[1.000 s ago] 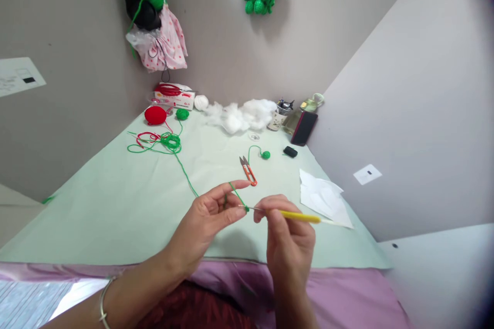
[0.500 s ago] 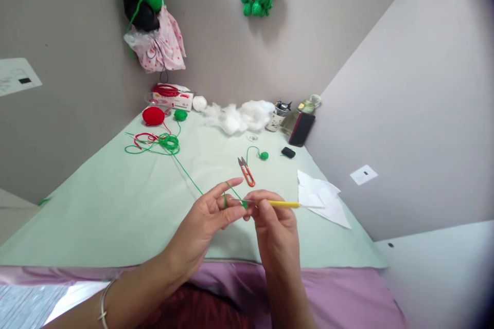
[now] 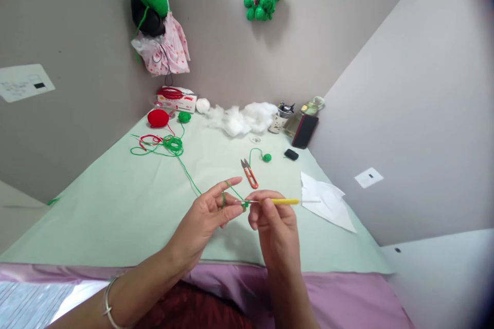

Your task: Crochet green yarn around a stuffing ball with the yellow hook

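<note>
My left hand [image 3: 210, 216] pinches a tiny green crochet piece [image 3: 245, 205] between thumb and middle finger, with green yarn [image 3: 189, 177] looped over the raised forefinger. My right hand [image 3: 272, 221] grips a crochet hook with a yellow handle [image 3: 280, 201], its metal tip in the green piece. Both hands hover above the near part of a pale green table [image 3: 116, 205]. The yarn runs back to a green tangle [image 3: 172, 143] at the far left.
Orange thread snips [image 3: 250, 174] and a small green crochet ball [image 3: 266, 157] lie beyond my hands. White paper [image 3: 328, 203] lies to the right. At the back are a red yarn ball [image 3: 158, 117], white stuffing [image 3: 247, 115], a box, a cup and a dark phone [image 3: 304, 131].
My right hand has drawn in toward the left hand, bringing the hook's tip into the green piece. The view has shifted slightly.
</note>
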The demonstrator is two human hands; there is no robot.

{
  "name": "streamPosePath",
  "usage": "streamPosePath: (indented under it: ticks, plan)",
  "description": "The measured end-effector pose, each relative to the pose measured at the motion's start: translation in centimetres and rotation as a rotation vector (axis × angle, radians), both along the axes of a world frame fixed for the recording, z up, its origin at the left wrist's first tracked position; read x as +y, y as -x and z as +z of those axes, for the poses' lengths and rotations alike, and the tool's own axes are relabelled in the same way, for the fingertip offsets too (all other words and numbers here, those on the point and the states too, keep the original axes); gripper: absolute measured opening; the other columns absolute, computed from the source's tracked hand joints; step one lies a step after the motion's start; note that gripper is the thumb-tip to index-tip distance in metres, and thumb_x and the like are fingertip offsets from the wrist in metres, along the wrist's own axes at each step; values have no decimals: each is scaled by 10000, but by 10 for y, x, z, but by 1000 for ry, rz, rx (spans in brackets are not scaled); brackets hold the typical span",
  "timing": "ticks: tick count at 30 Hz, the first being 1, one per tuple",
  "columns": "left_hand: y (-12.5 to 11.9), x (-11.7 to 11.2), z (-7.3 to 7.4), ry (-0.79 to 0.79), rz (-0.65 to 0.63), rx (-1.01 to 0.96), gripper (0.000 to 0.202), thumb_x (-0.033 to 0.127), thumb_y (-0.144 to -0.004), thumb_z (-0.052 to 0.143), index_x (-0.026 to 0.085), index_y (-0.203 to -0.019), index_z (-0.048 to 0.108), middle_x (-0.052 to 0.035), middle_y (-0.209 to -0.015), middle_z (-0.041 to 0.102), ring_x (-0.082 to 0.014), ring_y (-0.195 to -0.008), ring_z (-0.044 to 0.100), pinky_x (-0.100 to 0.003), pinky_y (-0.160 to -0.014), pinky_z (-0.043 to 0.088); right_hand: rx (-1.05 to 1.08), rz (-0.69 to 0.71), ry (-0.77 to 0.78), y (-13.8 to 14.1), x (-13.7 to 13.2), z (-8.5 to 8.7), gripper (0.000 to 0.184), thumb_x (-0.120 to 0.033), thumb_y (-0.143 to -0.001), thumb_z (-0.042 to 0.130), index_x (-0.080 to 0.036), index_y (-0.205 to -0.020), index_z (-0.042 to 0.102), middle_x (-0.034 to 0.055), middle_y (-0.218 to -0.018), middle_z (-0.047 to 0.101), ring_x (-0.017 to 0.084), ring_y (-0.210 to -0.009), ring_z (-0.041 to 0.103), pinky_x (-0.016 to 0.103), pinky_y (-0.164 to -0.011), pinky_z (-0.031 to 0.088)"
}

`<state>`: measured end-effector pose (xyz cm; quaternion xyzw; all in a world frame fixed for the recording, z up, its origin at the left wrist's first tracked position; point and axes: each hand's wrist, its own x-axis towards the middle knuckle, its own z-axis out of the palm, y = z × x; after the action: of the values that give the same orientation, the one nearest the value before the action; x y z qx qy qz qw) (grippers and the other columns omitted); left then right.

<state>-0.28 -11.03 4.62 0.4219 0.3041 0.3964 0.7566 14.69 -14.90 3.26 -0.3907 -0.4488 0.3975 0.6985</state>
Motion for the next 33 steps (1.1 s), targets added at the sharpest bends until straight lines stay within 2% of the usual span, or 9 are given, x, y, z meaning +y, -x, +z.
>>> streamPosePath:
  ticks: [2, 5, 10, 14, 16, 19, 23, 30, 33]
  plan:
    - [2, 1, 2, -11, -19, -4, 565, 336, -844, 804, 229, -1368, 622, 47, -805, 599, -90, -686, 423, -256, -667, 331, 56, 50, 5, -3, 1, 4, 178, -316, -987, 616, -213, -902, 734, 19, -882, 714, 47, -496, 528, 203, -476, 424]
    - [6, 2, 4, -49, -23, 9, 480, 351, -864, 782, 243, -1316, 661, 46, -807, 596, -90, -677, 412, -257, -660, 329, -64, 53, -34, -6, -4, 10, 224, -291, -1037, 521, -217, -921, 697, 10, -874, 717, 55, -485, 581, 213, -493, 476]
    - [9, 1, 0, -177, 40, 71, 485, 346, -864, 789, 251, -1322, 658, 38, -816, 615, -114, -787, 523, -268, -792, 392, -713, -205, -267, -8, -20, 6, 246, -124, -1018, 494, -248, -1090, 694, 32, -928, 736, 142, -798, 720, 286, -730, 584]
    - [6, -2, -3, -80, 1, 3, 587, 339, -844, 812, 244, -1387, 612, 33, -816, 619, -115, -779, 538, -276, -800, 410, -1168, -389, -516, -5, -20, -9, 393, -44, -937, 603, -251, -1257, 695, 91, -1094, 702, 181, -944, 703, 292, -751, 587]
    - [5, -3, -3, 56, -88, -87, 605, 341, -825, 827, 224, -1381, 621, 18, -835, 624, -113, -782, 539, -274, -801, 421, -1120, -448, -522, -3, -19, -11, 410, -40, -932, 610, -272, -1255, 709, 81, -1072, 681, 182, -931, 691, 300, -742, 585]
    - [3, -1, -1, 217, -178, -187, 594, 334, -773, 866, 175, -1313, 676, -14, -890, 639, -111, -790, 545, -296, -852, 449, -801, -380, -383, -1, -19, -5, 314, -73, -961, 575, -275, -1143, 732, 50, -975, 680, 174, -866, 673, 312, -711, 565]
    - [3, -1, 2, 170, -106, -165, 524, 306, -785, 852, 206, -1279, 709, 8, -856, 616, -99, -759, 515, -291, -867, 440, -406, -220, -235, -1, -18, 8, 239, -160, -1017, 515, -264, -1008, 730, 9, -812, 666, 146, -697, 616, 309, -646, 517]
    - [1, -8, 2, -34, -40, -67, 438, 315, -818, 824, 260, -1243, 734, 5, -867, 644, -128, -811, 528, -253, -729, 381, -555, -241, -224, 4, -17, 6, 252, -111, -980, 573, -279, -1046, 749, 28, -937, 749, 179, -864, 692, 316, -717, 571]
    - [-2, -8, 1, -10, 8, -65, 462, 333, -802, 842, 254, -1246, 738, 23, -809, 614, -108, -730, 472, -249, -709, 377, -809, -355, -344, 6, -20, -4, 366, -61, -943, 611, -298, -1189, 741, 57, -1056, 733, 197, -926, 698, 337, -756, 582]
